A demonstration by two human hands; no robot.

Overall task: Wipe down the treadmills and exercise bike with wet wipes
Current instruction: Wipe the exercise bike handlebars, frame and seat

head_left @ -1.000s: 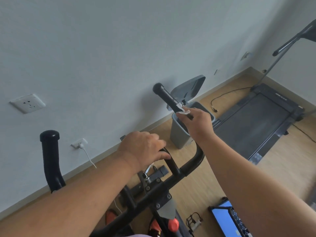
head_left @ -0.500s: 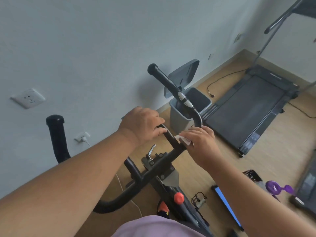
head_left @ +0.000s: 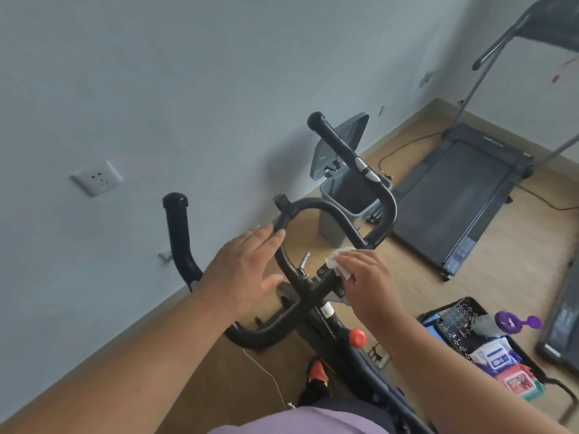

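Since half a second back, the left hand [head_left: 247, 270] has let go of the inner loop bar it was wrapped around, and now it's flat, fingers straight, fingertips just touching the bar. The right hand [head_left: 368, 277] has slid a bit further in toward the middle clamp, well down from the upright right handle it was wiping a second ago. The view has shifted too, so more of the floor stuff on the right shows up.

Grip status: the right one is holding the wet wipe [head_left: 340, 266], pressed under the fingers against the handlebar [head_left: 326, 211] close to where the loop meets the cross piece. The left one is wide, holding nothing.

So I'd say we're mid-wipe on the exercise bike [head_left: 332, 311], working the bars around the centre. Next move probably needs the wipe dragged along the rest of the loop, and the left hand either steadies the bar again or gets out of the way.

Further out: an open bin [head_left: 341, 214] sits behind the bars, one treadmill [head_left: 454, 198] is by the wall beyond it, and a black tray [head_left: 460, 311] with a wipes pack [head_left: 493, 358] sits on the floor to the right. Treadmills look like they're left to do, can't really tell.
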